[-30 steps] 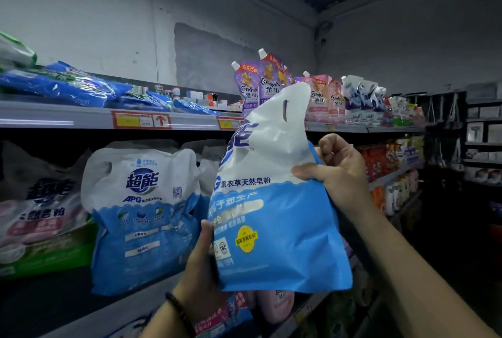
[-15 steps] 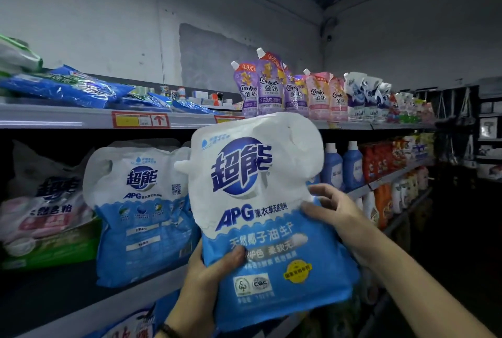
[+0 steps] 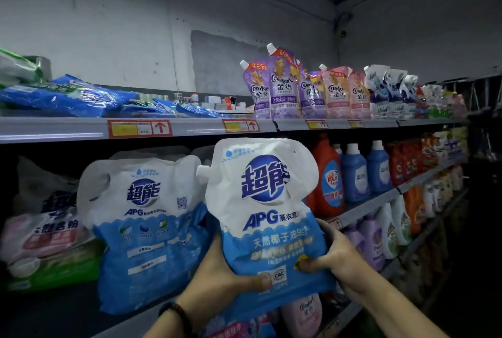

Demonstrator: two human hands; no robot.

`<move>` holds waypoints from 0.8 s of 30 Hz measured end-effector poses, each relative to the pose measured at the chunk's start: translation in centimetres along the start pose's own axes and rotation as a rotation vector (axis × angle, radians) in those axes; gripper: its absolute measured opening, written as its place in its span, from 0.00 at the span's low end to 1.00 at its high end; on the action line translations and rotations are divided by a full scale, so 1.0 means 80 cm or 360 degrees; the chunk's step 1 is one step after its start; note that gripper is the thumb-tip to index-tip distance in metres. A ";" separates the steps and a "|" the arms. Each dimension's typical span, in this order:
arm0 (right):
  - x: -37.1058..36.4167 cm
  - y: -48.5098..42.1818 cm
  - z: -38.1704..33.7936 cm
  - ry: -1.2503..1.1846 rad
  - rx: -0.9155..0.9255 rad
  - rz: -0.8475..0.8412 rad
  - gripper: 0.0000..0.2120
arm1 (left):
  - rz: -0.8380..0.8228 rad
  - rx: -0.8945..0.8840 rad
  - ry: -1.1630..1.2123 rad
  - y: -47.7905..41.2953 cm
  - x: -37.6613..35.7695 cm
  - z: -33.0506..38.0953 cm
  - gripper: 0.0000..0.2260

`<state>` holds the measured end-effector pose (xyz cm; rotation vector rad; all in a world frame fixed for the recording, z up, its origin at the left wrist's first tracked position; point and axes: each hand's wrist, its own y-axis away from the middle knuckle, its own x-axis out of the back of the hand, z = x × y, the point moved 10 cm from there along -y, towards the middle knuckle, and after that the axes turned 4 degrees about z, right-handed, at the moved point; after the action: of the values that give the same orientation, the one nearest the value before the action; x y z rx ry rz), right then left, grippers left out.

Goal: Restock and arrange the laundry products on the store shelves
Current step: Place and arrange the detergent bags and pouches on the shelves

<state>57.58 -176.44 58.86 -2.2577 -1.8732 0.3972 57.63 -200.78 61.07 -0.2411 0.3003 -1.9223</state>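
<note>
Fingers of both our hands are clamped on the lower half of the blue-and-white detergent pouch (image 3: 264, 218): our left hand (image 3: 217, 280) cups its bottom left corner with the thumb pressed across the front, and our right hand (image 3: 332, 253) pinches the right edge, thumb on the face. We hold the pouch upright in front of the middle shelf (image 3: 366, 208), just right of a matching pouch (image 3: 146, 229) that stands there and left of an orange bottle (image 3: 327, 177). We judge it heavy and soft, liable to sag and slip on its glossy film, so the base is the place to bear it. The moulded handle hole near the spout would serve for one-handed carrying.
</note>
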 end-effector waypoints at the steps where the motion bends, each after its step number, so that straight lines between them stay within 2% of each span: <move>1: -0.001 -0.011 0.004 -0.0010 0.0013 -0.0003 0.53 | 0.0011 -0.0010 -0.0046 -0.010 0.002 -0.002 0.43; 5: -0.005 -0.053 0.010 0.0142 0.0128 -0.0016 0.46 | 0.0156 -0.0066 -0.0153 -0.050 0.015 -0.009 0.42; 9: -0.009 -0.108 0.006 0.0287 0.0136 -0.0055 0.42 | 0.0160 -0.0073 -0.0148 -0.108 0.034 -0.026 0.40; 12: -0.023 -0.154 0.008 0.0488 0.0139 -0.0098 0.44 | 0.0233 -0.0135 -0.0269 -0.144 0.054 -0.036 0.45; 15: -0.046 -0.191 0.016 0.0716 0.0189 -0.0138 0.45 | 0.0423 -0.0233 -0.0365 -0.163 0.067 -0.051 0.50; 19: -0.078 -0.206 0.049 0.0780 0.0320 -0.0207 0.43 | 0.0568 -0.0351 -0.0468 -0.169 0.070 -0.069 0.55; 22: -0.074 -0.210 0.067 0.0789 0.0308 -0.0214 0.38 | 0.0467 -0.0386 -0.0555 -0.166 0.065 -0.069 0.50; 24: -0.067 -0.214 0.074 0.0764 0.0154 -0.0280 0.42 | 0.0457 -0.0364 -0.0565 -0.169 0.071 -0.068 0.42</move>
<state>38.82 -178.64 58.97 -1.8898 -1.7309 -0.0773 41.97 -200.88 60.42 -0.6470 0.2979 -1.5279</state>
